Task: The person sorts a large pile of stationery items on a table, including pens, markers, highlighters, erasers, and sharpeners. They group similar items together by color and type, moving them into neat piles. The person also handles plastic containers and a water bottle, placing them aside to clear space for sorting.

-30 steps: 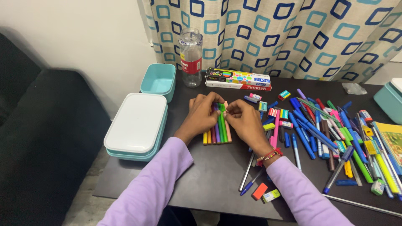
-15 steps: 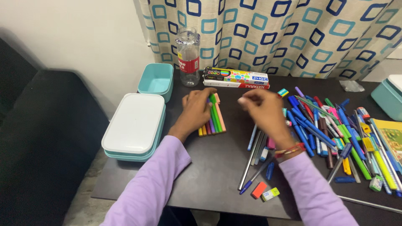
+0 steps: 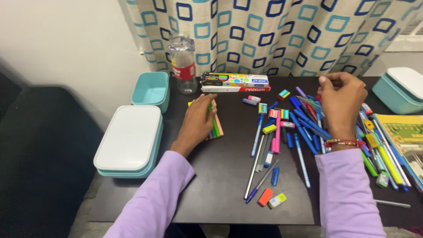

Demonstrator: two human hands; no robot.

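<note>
My left hand (image 3: 197, 120) lies flat, fingers (image 3: 207, 103) stretched and loose over a small bundle of felt pens (image 3: 215, 125), pressing them to the dark tabletop (image 3: 220, 185); only the orange and green edges of the bundle show beside my palm. My right hand (image 3: 341, 99) hangs above the big heap of pens (image 3: 317, 128) at the right, fingers curled in, tips pinched together; I cannot tell whether anything sits between them.

Between my hands lie loose pens, small erasers (image 3: 269, 128) and a pink marker (image 3: 277, 136). Nearer me rest an orange eraser (image 3: 265, 197) and a pale one just beside it. Behind the bundle a flat pen box (image 3: 235, 82) lies along the curtain (image 3: 273, 31), with a clear bottle (image 3: 182, 64) upright to its left. An open teal box (image 3: 151, 90) and a lidded teal container (image 3: 128, 140) stand left of my left hand. Another teal container (image 3: 401, 88) and a yellow book (image 3: 403, 132) sit at the far right.

Half a second ago my right hand hovered close to the bundle; it has swung well away to the right heap, while my left stays on the pens.
</note>
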